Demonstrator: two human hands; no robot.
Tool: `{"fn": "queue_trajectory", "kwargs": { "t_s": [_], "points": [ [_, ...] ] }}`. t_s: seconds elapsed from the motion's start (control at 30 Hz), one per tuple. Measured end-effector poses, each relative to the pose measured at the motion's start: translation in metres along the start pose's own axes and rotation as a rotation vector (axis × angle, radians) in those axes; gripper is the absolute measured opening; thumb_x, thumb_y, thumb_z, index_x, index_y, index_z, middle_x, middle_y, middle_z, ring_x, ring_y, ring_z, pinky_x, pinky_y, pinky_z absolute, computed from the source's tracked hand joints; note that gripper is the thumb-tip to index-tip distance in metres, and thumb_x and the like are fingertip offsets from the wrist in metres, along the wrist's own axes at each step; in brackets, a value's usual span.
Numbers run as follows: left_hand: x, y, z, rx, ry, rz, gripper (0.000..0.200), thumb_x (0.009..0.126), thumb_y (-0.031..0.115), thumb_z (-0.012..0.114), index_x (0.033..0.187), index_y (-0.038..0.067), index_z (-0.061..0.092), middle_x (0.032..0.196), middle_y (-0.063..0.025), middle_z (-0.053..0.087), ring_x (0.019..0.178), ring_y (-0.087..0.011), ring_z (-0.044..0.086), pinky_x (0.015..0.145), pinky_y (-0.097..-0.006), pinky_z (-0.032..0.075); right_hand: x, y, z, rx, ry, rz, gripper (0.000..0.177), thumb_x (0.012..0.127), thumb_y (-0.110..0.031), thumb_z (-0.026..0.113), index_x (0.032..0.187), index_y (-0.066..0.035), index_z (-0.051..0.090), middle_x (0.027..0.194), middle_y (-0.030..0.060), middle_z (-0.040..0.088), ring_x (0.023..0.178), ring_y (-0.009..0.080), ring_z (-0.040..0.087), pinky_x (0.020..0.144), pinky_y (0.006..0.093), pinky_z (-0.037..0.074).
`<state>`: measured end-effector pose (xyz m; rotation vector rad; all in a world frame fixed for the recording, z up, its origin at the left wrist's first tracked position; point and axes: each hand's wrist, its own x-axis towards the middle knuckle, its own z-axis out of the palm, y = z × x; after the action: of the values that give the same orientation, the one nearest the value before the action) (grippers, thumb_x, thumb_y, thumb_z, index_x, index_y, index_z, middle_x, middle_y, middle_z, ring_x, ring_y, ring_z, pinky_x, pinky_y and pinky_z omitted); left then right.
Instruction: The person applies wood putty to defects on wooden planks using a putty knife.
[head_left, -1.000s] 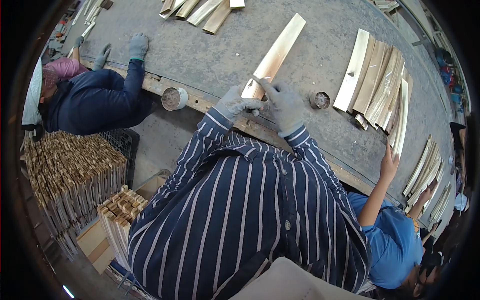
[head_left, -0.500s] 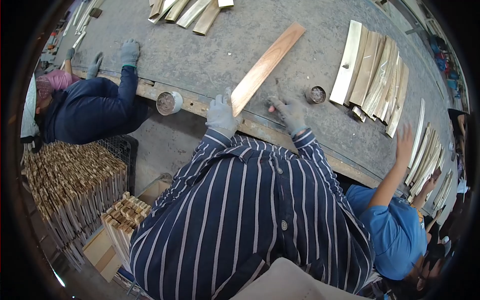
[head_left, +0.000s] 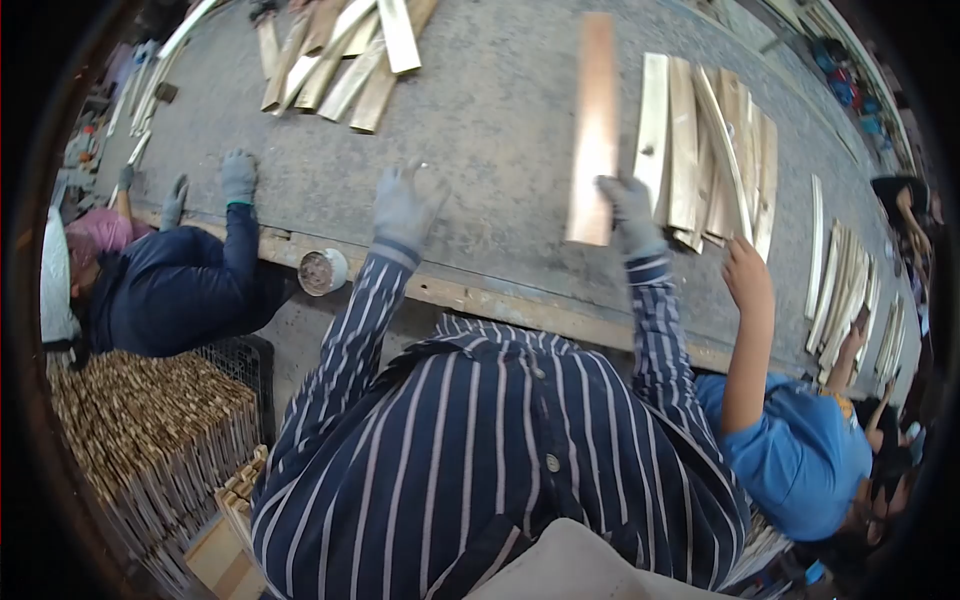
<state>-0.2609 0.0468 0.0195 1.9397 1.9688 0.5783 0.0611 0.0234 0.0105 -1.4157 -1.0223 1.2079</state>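
My right hand (head_left: 632,215), in a grey glove, grips the lower right edge of a reddish-brown wooden slat (head_left: 594,130), which stands nearly upright in the view beside a row of pale slats (head_left: 682,145). My left hand (head_left: 405,208), also gloved, is over the table near its front edge with the fingers spread and nothing in them. A co-worker's bare hand (head_left: 745,272) touches the lower end of a narrow slat (head_left: 725,140) lying across the pale row.
More slats (head_left: 355,75) lie at the far side of the table (head_left: 480,190). A tin (head_left: 323,271) sits at the front edge. One co-worker (head_left: 180,290) leans in at left, another (head_left: 790,450) at right. Stacked wood (head_left: 150,410) stands at lower left.
The reddish slat has moved right and turned more upright, passing from my left hand to my right. My left hand has moved left. The co-worker's hand at right has reached a slat.
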Motion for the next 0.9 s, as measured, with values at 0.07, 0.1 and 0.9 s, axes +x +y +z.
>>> {"fn": "queue_trajectory", "kwargs": {
  "t_s": [0.07,0.1,0.9],
  "points": [
    [0.051,-0.015,0.015,-0.005,0.038,0.030,0.060,0.073,0.038,0.071,0.118,0.002,0.054,0.114,-0.0196,0.053,0.109,-0.0338,0.050,0.094,-0.0405,0.041,0.020,-0.026,-0.043,-0.281,0.073,0.056,0.028,0.082,-0.023,0.067,0.096,0.001,0.063,0.065,-0.0069,0.047,0.054,0.0018,0.040,0.045,0.0198,0.030],
    [0.079,-0.012,0.016,0.076,0.027,-0.021,0.060,0.074,0.039,0.070,0.118,0.002,0.054,0.113,-0.0195,0.053,0.108,-0.0330,0.050,0.093,-0.0398,0.041,0.039,-0.016,-0.069,-0.344,0.093,-0.041,0.027,0.084,-0.021,0.065,0.096,0.003,0.063,0.077,-0.0008,0.055,0.066,0.0095,0.050,0.057,0.0243,0.040],
    [0.042,-0.027,0.095,-1.918,-1.030,-0.516,0.050,0.080,0.017,0.066,0.117,-0.008,0.044,0.097,-0.0171,0.056,0.075,-0.0224,0.059,0.061,-0.0346,0.055,-0.276,0.117,-0.058,0.261,0.465,0.604,0.022,0.094,-0.031,0.055,0.097,-0.009,0.059,0.055,-0.0039,0.041,0.039,0.0046,0.026,0.037,0.0203,0.021]
  ]
}}
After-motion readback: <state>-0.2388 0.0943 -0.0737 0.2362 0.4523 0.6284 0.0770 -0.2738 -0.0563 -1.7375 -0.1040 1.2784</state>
